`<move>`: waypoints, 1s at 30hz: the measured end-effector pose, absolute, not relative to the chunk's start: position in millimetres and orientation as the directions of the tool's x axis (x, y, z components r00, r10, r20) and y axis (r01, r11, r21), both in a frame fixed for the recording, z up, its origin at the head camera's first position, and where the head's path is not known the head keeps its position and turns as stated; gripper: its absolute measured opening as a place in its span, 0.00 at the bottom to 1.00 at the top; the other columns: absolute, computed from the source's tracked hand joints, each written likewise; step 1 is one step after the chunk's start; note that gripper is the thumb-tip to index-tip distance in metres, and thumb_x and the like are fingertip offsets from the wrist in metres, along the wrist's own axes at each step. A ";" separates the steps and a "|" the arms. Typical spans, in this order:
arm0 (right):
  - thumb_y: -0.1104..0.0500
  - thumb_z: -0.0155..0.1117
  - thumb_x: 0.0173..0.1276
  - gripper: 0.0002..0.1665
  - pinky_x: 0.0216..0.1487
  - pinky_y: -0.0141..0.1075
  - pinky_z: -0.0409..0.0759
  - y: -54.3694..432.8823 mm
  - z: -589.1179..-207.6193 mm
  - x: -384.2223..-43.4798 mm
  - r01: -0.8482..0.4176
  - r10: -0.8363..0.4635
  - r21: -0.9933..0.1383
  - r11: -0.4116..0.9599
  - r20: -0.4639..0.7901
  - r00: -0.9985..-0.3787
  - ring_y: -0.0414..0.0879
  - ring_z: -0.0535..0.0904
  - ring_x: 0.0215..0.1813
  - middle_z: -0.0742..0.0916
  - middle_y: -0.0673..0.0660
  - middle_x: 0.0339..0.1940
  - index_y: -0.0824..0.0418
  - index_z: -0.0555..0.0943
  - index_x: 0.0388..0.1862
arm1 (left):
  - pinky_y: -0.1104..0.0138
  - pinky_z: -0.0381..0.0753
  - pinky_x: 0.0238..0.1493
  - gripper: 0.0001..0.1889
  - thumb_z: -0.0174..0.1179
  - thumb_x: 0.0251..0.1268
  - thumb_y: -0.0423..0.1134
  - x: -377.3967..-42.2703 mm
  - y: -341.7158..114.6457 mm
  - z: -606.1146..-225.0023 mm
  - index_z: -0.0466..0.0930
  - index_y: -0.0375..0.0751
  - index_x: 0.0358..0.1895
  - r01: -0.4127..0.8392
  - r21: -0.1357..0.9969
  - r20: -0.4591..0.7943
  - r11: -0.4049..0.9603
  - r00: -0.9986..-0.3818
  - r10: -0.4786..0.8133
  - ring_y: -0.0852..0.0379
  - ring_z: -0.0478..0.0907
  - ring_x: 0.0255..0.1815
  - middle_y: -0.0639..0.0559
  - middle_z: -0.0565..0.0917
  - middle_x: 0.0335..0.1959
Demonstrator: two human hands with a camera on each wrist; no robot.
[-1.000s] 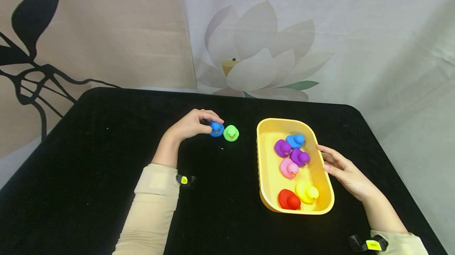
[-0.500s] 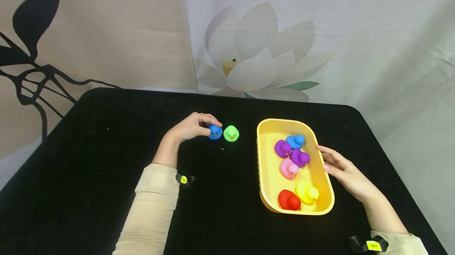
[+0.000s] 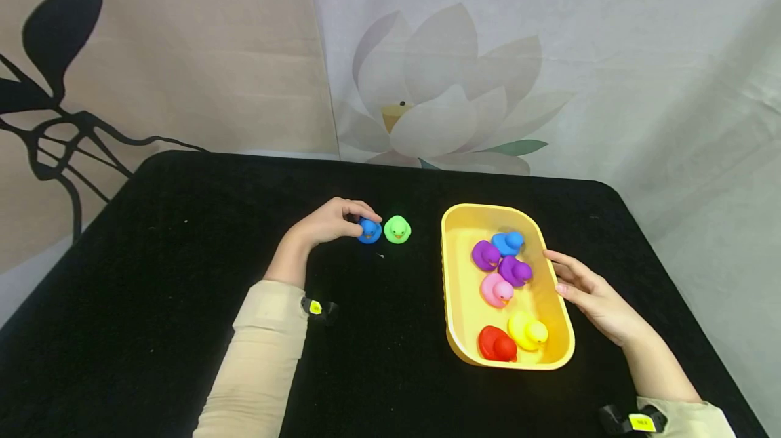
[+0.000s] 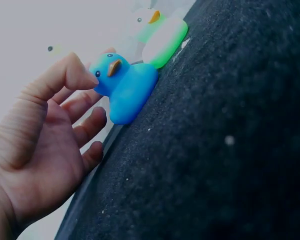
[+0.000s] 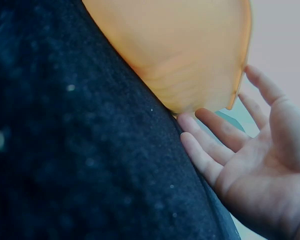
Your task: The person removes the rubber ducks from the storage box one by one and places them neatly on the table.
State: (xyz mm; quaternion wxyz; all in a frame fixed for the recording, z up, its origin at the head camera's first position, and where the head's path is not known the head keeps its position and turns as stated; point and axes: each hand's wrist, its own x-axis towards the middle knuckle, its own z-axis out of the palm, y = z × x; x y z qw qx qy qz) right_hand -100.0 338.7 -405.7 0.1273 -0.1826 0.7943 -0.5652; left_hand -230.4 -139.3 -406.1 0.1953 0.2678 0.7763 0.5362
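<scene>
The left hand [image 3: 332, 220] has its thumb and fingers around the head of a blue duck [image 3: 369, 230], so that grip is together and clamped on the duck. The blue duck sits upright on the black worktop [image 3: 396, 350], or just about on it, with its beak toward the person. Just beside it is a green duck [image 3: 398, 230], also looking back at the person, and there is a tiny gap between the two. On the right of them is a yellow tub [image 3: 464, 312]. The right hand [image 3: 590, 293] touches the side of the tub with its fingertips. Those fingers are loose and apart, so that grip is not squeezing anything. Six ducks are in the tub. At the far end are a small blue duck [image 3: 507, 243], a first purple duck [image 3: 485, 255] and a second purple duck [image 3: 515, 271], all close together. A pink duck [image 3: 496, 289] is near the middle. A red duck [image 3: 497, 344] and a yellow duck [image 3: 527, 331] are side by side at the near end. So six ducks are inside the tub and two are outside. The job looks partway along to me, with the held duck the one being worked on, and it does not look all done yet.
</scene>
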 end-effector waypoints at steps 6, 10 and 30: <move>0.67 0.45 0.75 0.30 0.51 0.32 0.76 338.6 -406.1 -99.4 -0.144 -0.433 -0.945 0.294 0.003 -0.901 0.37 0.76 0.57 0.75 0.41 0.60 0.64 0.55 0.74 | 0.49 0.70 0.54 0.16 0.57 0.62 0.29 -230.7 -139.9 -408.4 0.81 0.35 0.53 0.196 0.940 -0.025 0.281 -0.778 0.627 0.46 0.67 0.57 0.46 0.78 0.54; 0.67 0.46 0.75 0.30 0.51 0.32 0.76 338.2 -406.4 -98.9 -0.148 -0.430 -0.944 0.294 0.007 -0.903 0.37 0.76 0.57 0.75 0.41 0.60 0.64 0.55 0.74 | 0.49 0.70 0.54 0.16 0.57 0.62 0.29 -231.1 -140.4 -408.7 0.81 0.36 0.54 0.199 0.935 -0.029 0.293 -0.781 0.624 0.46 0.67 0.57 0.47 0.78 0.54; 0.66 0.46 0.75 0.30 0.51 0.31 0.75 338.8 -405.9 -99.7 -0.138 -0.423 -0.941 0.308 -0.006 -0.906 0.38 0.76 0.56 0.75 0.42 0.60 0.62 0.55 0.74 | 0.52 0.69 0.49 0.19 0.63 0.58 0.35 -219.4 -116.9 -364.4 0.81 0.42 0.55 0.390 0.875 0.137 0.285 -0.765 0.629 0.45 0.69 0.53 0.52 0.82 0.49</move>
